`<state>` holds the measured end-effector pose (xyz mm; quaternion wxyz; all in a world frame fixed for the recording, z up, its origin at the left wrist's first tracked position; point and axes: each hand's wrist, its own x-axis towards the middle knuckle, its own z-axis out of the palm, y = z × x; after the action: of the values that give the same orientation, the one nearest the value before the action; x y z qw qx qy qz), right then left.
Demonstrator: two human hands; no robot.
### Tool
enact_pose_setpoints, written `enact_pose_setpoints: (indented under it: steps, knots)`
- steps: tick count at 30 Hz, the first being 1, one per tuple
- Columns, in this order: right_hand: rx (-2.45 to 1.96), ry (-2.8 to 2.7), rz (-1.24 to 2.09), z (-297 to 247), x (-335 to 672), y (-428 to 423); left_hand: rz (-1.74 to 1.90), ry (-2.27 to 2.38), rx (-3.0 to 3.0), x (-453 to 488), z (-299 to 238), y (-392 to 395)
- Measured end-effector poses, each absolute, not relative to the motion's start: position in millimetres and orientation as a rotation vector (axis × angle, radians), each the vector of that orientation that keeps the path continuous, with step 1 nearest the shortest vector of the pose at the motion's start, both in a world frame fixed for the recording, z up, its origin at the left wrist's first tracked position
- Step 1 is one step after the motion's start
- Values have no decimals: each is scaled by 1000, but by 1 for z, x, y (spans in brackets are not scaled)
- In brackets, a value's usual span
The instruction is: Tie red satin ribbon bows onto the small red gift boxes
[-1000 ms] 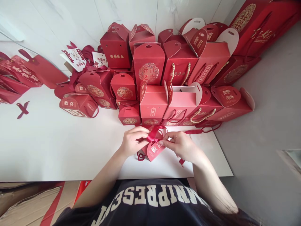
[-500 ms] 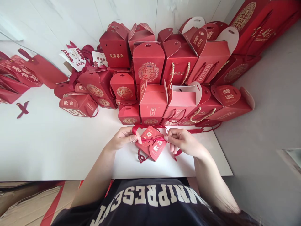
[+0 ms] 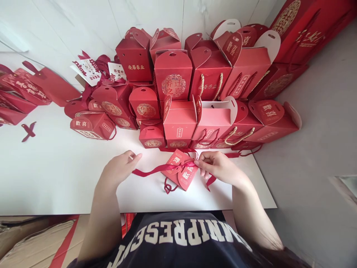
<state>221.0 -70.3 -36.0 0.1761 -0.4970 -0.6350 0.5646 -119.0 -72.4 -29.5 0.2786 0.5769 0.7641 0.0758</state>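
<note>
A small red gift box (image 3: 187,178) with white characters lies at an angle on the white table, its flaps folded together on top. A dark red ribbon (image 3: 150,172) crosses the top and gathers at the middle. My right hand (image 3: 214,165) pinches the ribbon at the box's right side. My left hand (image 3: 119,165) is out to the left, thumb and fingers apart with nothing between their tips. The ribbon's left length runs in a wavy line to the edge of this hand, where its end is partly hidden. A twisted cord (image 3: 169,187) loops out below the box.
Rows of stacked red gift boxes (image 3: 180,123) stand close behind my hands. Ribbons and printed cards (image 3: 90,70) are heaped at the back left, near red bags (image 3: 22,89). A crossed ribbon piece (image 3: 29,131) lies on the table (image 3: 64,175). A grey wall (image 3: 315,156) bounds the right.
My left hand has moved left, away from the box, and its fingers have parted. The ribbon's left loop has become one long strand. My right hand keeps its pinch in nearly the same place.
</note>
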Motion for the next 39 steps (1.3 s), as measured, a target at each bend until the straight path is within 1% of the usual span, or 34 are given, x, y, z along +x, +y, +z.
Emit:
enact_pose_setpoints:
  steps: [2,4,6,8,10,15,17,21,25,32,34,37,39]
  knots:
    - [-1400,-1841,1576,-31,220,-70,259,2133,1829,-103,-18,-78]
    - [-1413,-1882,1560,-25,219,-70,366,1896,2054,-87,-12,-81]
    - [-1437,-1932,1522,-22,217,-70,372,1569,2139,-72,-12,-79]
    - [-1444,-1993,1457,-21,214,-69,316,1380,2101,-64,-17,-76]
    - [-1433,-2034,1408,-22,212,-68,277,1289,1984,-60,-22,-71]
    - [-1360,-2039,1484,-25,212,-63,280,1057,1607,-65,-28,-59]
    - [-1306,-2051,1467,-25,213,-61,280,1027,1528,-69,-29,-56]
    - [-1242,-2101,1386,-27,214,-59,286,1009,1456,-78,-39,-52]
    - [-1308,-2043,1485,-29,212,-59,173,850,1381,-91,-48,-42]
    - [-1383,-2046,1477,-30,209,-57,-49,616,1405,-104,-34,-25]
    - [-1366,-1996,1548,-31,209,-58,40,606,1474,-101,-35,-24]
    - [-1330,-1918,1653,-35,209,-58,406,594,1584,-90,-40,-25]
    - [-1321,-1898,1661,-36,209,-57,559,574,1622,-80,-44,-26]
